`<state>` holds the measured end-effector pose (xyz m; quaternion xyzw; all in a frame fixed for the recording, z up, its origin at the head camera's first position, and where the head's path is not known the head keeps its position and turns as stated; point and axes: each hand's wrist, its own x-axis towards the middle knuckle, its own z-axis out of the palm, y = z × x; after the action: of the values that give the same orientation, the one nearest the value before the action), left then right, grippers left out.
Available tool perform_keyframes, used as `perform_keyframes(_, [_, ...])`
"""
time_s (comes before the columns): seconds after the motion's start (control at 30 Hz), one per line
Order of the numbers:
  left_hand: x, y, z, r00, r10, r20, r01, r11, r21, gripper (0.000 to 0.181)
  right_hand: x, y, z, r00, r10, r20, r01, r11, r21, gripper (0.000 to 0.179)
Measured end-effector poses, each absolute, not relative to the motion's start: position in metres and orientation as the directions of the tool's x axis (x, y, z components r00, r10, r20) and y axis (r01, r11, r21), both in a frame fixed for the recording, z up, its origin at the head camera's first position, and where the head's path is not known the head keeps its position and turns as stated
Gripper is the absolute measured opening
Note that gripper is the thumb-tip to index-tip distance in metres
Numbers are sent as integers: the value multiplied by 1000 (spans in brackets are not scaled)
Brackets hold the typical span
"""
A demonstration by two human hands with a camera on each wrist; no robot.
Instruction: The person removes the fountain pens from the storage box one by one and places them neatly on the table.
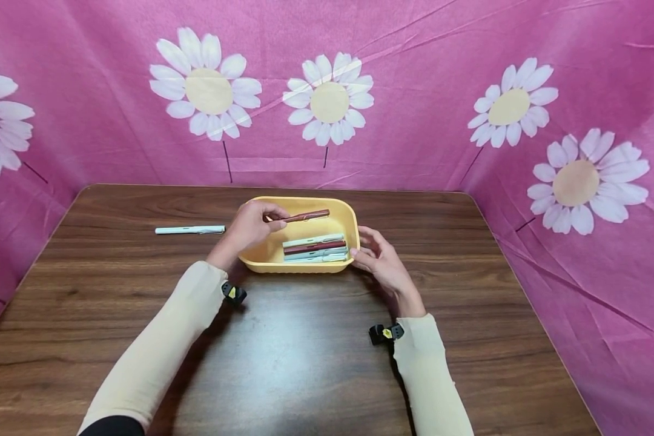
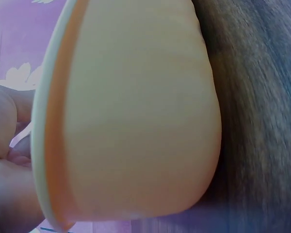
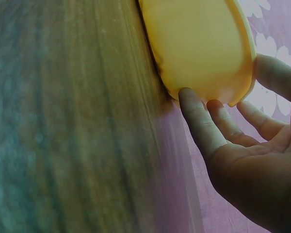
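Note:
A yellow plastic basket (image 1: 261, 265) stands on the table, and several capped pens (image 1: 313, 248), pale and dark red, lie side by side in its right part. My left hand (image 1: 249, 227) is over the basket's left end and pinches a dark red pen (image 1: 310, 215), which points right above the basket floor. In the left wrist view the basket's outer wall (image 2: 140, 116) hides most of that hand. At the basket's right end my right hand (image 1: 384, 261) holds the rim, its thumb over the edge and its fingers (image 3: 201, 119) against the outer wall.
One pale blue pen (image 1: 189, 230) lies on the wooden table (image 1: 283, 357) to the left of the basket. A pink cloth with daisies (image 1: 414, 109) hangs behind the table and along both sides. Each wrist carries a small black camera (image 1: 386, 333).

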<state>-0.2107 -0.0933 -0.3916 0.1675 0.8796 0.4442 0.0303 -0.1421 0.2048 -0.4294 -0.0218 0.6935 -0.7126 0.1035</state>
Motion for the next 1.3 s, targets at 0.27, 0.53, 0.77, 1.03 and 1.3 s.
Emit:
perform_keyframes(0.27, [-208,-103,-389,-946,297,129,282,563,777,14,-142,205,-429,-977,-177,-123,129,-23,-991,61])
perform_keyframes(0.53, [-204,-110,-387,-946,289,151,293,554,779,13,-143,205,-431,-977,-179,-114,121,-27,-992,61])
perform_keyframes(0.77, [-201,-117,-387,-944,285,163,300,543,785,12,-143,205,-431,-978,-177,-113,118,-20,-993,60])
perform_keyframes(1.03, [-197,-126,-391,-950,266,165,286,525,802,14,-143,205,-431,-977,-181,-109,114,-18,-993,61])
perform_keyframes(1.3, [-194,-133,-393,-954,246,170,278,520,808,15,-142,205,-430,-978,-177,-114,118,-12,-993,60])
